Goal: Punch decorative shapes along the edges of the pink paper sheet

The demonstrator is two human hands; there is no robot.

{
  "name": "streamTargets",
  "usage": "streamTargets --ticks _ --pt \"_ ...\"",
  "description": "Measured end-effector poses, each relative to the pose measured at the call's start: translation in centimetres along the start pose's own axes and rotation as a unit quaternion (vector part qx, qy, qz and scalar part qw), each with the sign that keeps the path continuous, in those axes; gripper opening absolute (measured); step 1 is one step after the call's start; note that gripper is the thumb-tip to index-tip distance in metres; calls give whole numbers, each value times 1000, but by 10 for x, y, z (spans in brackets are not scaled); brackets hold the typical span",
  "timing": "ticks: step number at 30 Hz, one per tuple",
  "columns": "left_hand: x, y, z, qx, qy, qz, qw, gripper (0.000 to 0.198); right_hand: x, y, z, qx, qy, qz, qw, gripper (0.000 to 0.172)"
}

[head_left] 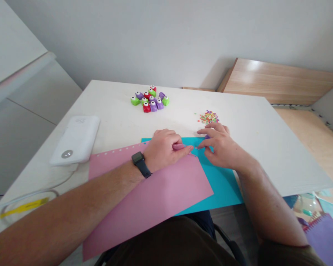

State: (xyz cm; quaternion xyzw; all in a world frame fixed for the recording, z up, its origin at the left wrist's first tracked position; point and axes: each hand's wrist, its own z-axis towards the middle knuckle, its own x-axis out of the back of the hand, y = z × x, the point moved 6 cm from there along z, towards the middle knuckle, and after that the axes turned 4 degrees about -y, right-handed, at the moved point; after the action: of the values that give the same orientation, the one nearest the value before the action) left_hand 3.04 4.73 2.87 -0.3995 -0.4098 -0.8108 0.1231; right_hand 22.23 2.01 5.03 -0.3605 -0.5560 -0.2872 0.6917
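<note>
My left hand (166, 147), with a dark watch on its wrist, is closed on the upper edge of a pink sheet of paper (155, 199). The gripped edge curls up between thumb and fingers. Small punched holes run along that edge. Beneath it lies a blue sheet (219, 184), partly covered. My right hand (219, 144) hovers over or rests on the blue sheet, fingers apart, its fingertips close to tiny paper bits. Between its fingers a small purple thing (207, 136) shows, mostly hidden; it looks like a craft punch, and I cannot tell whether the hand touches it.
Several red, green and purple craft punches (152, 101) stand at the back of the white table (113, 111). A pile of colourful paper cutouts (209, 116) lies beyond my right hand. At left are a white power bank (76, 140) and a cable with a yellow tag (24, 207).
</note>
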Motion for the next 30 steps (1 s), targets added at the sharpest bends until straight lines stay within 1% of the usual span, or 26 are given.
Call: streamTargets --ticks 4,7,9,12,14,18,22,30 --pt "0 0 0 1 -4 -4 1000 45 -4 2 1 -21 5 -12 1000 28" --pt "0 0 0 2 -4 -6 1000 46 -3 4 1 -30 16 -14 999 31" --pt "0 -1 0 4 -3 -8 1000 45 -1 3 0 -19 15 -1 1000 33" --pt "-1 -1 0 4 -5 -10 1000 43 0 -2 0 15 -5 23 1000 34" --pt "-1 -1 0 3 -5 -10 1000 44 0 -2 0 12 -7 17 1000 34" --pt "0 0 0 6 -3 -8 1000 44 0 9 -1 -44 37 -26 998 35" --pt "0 1 0 4 -4 -5 1000 46 1 14 -2 -59 63 -33 996 37" --pt "0 1 0 0 -4 -4 1000 47 -3 7 -1 -45 16 -21 999 32"
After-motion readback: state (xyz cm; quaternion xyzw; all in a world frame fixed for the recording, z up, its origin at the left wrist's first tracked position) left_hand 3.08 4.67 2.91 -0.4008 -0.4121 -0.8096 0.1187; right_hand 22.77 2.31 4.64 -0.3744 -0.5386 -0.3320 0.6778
